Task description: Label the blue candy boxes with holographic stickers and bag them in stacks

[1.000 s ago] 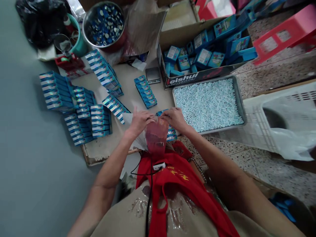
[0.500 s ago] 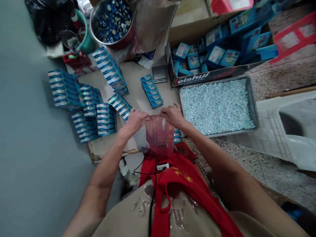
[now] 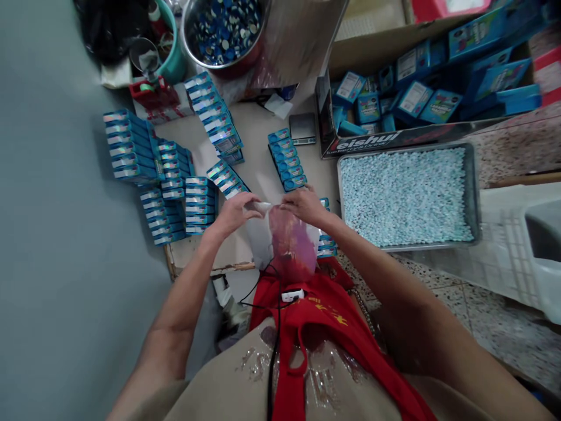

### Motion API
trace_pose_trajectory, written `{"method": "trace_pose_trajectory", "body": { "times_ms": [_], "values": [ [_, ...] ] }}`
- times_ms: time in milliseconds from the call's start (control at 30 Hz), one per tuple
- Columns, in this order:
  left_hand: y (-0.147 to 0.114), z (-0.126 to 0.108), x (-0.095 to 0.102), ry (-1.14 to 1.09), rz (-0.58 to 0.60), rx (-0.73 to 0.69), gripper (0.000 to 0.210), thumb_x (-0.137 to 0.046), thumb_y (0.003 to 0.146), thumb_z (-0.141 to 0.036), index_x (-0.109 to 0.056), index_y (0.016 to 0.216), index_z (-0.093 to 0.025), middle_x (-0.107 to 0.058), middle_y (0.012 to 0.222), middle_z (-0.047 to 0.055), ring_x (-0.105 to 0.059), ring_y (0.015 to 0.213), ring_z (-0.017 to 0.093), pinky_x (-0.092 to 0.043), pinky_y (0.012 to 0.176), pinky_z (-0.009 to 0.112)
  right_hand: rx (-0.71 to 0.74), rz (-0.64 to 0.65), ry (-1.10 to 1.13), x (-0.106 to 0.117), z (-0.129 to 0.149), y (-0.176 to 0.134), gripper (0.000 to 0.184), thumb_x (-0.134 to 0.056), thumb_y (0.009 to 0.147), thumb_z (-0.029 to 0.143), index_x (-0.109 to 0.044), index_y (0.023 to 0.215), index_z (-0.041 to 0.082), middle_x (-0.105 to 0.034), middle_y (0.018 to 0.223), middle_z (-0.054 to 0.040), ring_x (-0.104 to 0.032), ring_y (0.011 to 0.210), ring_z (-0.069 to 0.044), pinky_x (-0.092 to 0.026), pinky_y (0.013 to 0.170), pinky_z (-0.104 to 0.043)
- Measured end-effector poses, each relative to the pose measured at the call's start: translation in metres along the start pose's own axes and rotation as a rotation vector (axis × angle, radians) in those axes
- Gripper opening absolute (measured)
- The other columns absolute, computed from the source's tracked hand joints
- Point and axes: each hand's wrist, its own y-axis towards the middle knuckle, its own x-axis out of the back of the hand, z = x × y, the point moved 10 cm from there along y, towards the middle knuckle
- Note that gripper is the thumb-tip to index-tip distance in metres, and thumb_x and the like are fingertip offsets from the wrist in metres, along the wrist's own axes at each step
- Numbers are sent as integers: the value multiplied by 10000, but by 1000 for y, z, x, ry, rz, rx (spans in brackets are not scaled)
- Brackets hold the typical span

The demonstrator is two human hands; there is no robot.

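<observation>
A clear plastic bag (image 3: 291, 240) hangs in front of my red apron, its upper edge between my two hands. My left hand (image 3: 234, 215) has its thumb and fingers around the left part of that edge, where the film looks whitish and folded. At the right part, my right hand (image 3: 304, 204) is closed on the edge, fingers bent over it. Just beyond my right hand lies a row of small blue boxes (image 3: 287, 158). Another row of blue boxes (image 3: 227, 178) sits close to my left hand. More blue boxes (image 3: 326, 242) show partly behind the bag.
Stacks of blue boxes (image 3: 131, 149) stand at the left. A metal tray (image 3: 475, 204) of pale blue pellets lies right. Behind it is a carton (image 3: 372, 140) of blue boxes, with a small scale (image 3: 302, 128) beside it. A metal bowl (image 3: 188, 41) stands at the back.
My left hand has shifted slightly left along the bag's edge, and its thumb and fingers are farther apart. My right hand stays at the edge. The whole view has shifted a little.
</observation>
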Motion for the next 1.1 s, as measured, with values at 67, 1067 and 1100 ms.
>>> {"method": "trace_pose_trajectory", "body": {
  "times_ms": [67,1067,1100],
  "values": [
    [-5,13,2,-78,-34,77,180,-773,838,-318,-778,973,-199,-768,960,56,-690,911,211,-511,858,306,9,14,12,-3,-1,1,242,-635,1039,393,-806,933,259,-783,874,-40,-680,959,-236,-258,1176,-505],
    [-40,36,28,-348,-286,236,237,-873,751,-414,-834,847,-201,-782,792,49,-699,732,194,-534,697,306,45,73,194,-21,32,31,144,-708,962,318,-811,870,277,-777,901,-18,-653,1002,-242,-271,1126,-491],
    [-41,35,30,-304,-297,225,205,-871,761,-396,-837,839,-210,-782,788,45,-700,740,193,-530,704,306,50,78,211,-21,32,31,144,-707,960,317,-811,870,274,-778,892,-17,-655,987,-238,-276,1118,-482]
  ]
}}
